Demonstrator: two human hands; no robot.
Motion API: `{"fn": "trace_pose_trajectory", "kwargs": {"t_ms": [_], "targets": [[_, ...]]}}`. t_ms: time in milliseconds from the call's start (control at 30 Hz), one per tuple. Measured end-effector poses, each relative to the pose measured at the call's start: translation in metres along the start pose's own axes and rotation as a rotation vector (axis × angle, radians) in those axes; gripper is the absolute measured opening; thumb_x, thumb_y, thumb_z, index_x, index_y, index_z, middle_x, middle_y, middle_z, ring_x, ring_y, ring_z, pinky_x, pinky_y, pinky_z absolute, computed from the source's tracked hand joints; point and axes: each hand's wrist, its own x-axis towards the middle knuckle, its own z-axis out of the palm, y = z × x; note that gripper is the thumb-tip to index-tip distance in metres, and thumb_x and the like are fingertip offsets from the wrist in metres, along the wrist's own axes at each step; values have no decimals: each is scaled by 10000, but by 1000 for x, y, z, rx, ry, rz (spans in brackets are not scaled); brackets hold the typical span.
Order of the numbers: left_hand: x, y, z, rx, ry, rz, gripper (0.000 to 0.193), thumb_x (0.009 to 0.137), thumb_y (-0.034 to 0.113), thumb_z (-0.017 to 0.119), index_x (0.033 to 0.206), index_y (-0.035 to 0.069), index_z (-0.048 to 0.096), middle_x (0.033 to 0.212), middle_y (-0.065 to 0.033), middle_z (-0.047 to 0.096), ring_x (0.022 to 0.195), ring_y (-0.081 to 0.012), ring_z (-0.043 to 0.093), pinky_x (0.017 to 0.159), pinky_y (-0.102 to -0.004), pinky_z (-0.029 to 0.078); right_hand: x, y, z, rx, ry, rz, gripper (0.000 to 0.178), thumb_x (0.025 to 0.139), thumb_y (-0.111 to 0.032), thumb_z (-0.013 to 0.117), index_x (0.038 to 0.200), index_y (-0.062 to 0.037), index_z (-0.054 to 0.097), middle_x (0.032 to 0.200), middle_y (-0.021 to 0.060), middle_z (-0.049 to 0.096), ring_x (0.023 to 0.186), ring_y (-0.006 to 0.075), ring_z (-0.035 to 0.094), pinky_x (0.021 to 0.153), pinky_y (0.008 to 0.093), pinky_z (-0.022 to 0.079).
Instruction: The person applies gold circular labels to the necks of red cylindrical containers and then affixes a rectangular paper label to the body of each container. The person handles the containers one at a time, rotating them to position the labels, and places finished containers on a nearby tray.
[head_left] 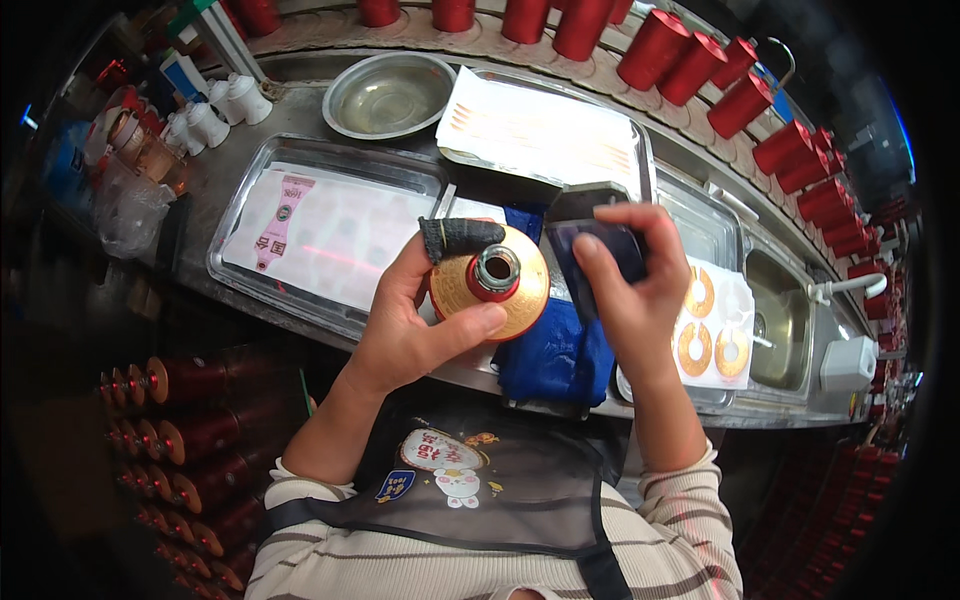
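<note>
My left hand (405,330) is wrapped round a red bottle with a gold ring-shaped shoulder (530,275). Its open mouth points up toward me, and the body below is mostly hidden. A dark knitted finger sleeve (470,237) covers one finger of that hand. Just right of the bottle, my right hand (645,290) pinches a dark blue, cloth-like piece (622,250) between thumb and fingers; blur hides its exact kind. The piece appears apart from the bottle. Under both hands a bright blue cloth (560,360) hangs over the bench's front edge.
Left is a metal tray (225,235) with pink-printed label sheets; behind it, a metal bowl (388,95). Another tray holds white sheets (540,130). Gold ring labels (695,348) lie near the sink (780,320). Red bottles (655,48) line the conveyor; more stand lower left.
</note>
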Motion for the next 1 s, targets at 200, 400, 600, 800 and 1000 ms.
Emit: {"fn": "trace_pose_trajectory", "kwargs": {"t_ms": [200,400,600,800,1000], "targets": [[7,-4,-26,371,-205,169,1036,567,92,970,1452,36,435,1432,-108,513,1339,-234,494,1123,-390,395,-8,-19,-5,-181,-13,-334,263,792,52,744,1032,-6,657,901,114,671,752,214,657,690,281,519],[1,-9,-4,551,0,296,882,620,112,945,1388,64,514,1369,-97,558,1295,-239,531,1092,-379,416,-32,-51,-6,-356,-183,-527,410,587,129,693,953,-42,761,791,82,626,719,287,595,647,355,492],[8,-13,12,604,177,418,782,616,181,927,1304,83,570,1266,-152,591,1174,-360,582,1007,-431,477,-26,-53,2,-108,-362,-540,405,584,99,758,962,-46,771,864,83,672,740,267,618,667,335,512],[12,-5,11,613,183,401,792,596,199,944,1290,78,582,1265,-154,569,1172,-354,579,1000,-432,481,8,-37,-17,-177,-313,-507,371,589,99,778,923,-59,745,823,73,689,781,265,622,722,355,497],[10,-20,22,678,319,495,728,632,220,908,1248,27,571,1252,-193,551,1149,-391,563,990,-446,469,-15,-34,2,-150,-218,-477,344,622,85,757,929,-68,765,836,82,653,789,280,638,706,358,515]]}}
